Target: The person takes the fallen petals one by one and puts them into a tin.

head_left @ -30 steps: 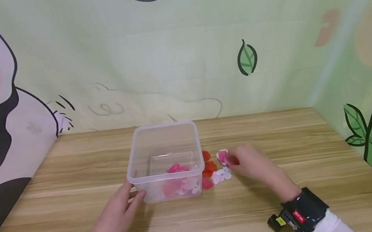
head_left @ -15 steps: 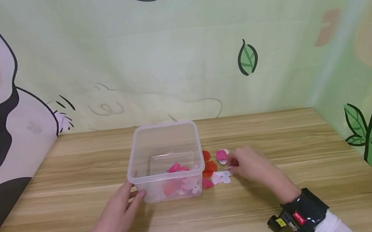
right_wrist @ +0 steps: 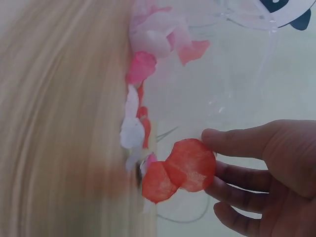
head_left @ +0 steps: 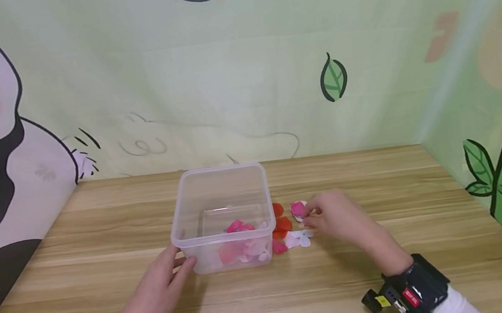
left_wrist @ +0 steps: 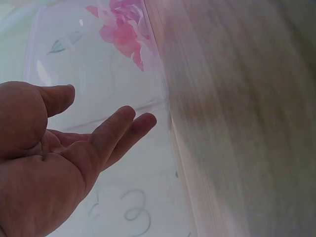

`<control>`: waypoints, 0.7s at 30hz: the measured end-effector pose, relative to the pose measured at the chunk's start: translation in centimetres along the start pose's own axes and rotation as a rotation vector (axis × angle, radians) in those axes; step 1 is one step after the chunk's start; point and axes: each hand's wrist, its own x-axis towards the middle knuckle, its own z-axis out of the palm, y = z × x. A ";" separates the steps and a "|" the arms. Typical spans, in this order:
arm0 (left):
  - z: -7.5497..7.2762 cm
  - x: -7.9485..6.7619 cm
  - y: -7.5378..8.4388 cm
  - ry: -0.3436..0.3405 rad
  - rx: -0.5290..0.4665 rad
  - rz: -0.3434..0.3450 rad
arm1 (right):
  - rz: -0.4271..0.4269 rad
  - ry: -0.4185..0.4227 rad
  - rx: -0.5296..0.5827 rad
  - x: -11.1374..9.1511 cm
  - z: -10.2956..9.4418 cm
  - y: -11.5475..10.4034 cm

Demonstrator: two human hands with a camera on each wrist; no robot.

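Observation:
A clear plastic box (head_left: 230,237) stands on the table with pink, white and reddish petals (head_left: 244,250) inside. My left hand (head_left: 164,279) rests at the box's near left corner, fingers extended along its wall; in the left wrist view the thumb (left_wrist: 58,98) stands apart from the fingers. Between the thumb and fingertips of my right hand (right_wrist: 247,168) are two overlapping red petals (right_wrist: 190,165); the head view hides them behind the hand. Just left of those fingertips lies a pink-and-white petal piece (head_left: 298,209), with pale petals (head_left: 297,238) nearer to me.
Orange-red petals (head_left: 283,224) and a deep pink petal (head_left: 279,247) lie against the box's right side. A wood-grain table (head_left: 378,182) stretches around them. Behind it hangs a printed cloth (head_left: 268,69) with leaves and a panda.
My right hand has shifted slightly left and up over the loose petals, and its wrist has turned a little. The pale and pink petals beside it moved slightly. The left hand and box stay put.

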 end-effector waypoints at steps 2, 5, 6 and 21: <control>0.0 0.0 0.0 -0.001 -0.002 -0.001 | -0.008 0.016 0.009 0.0 -0.1 -0.3; 0.0 0.0 0.0 -0.001 0.000 0.000 | 0.000 0.038 0.028 -0.1 -0.3 -0.7; 0.0 0.0 0.0 -0.001 0.003 0.001 | -0.005 0.051 0.031 -0.2 -0.4 -0.9; 0.0 0.0 0.1 -0.001 0.016 -0.006 | -0.293 0.520 0.154 -1.0 -0.7 -3.4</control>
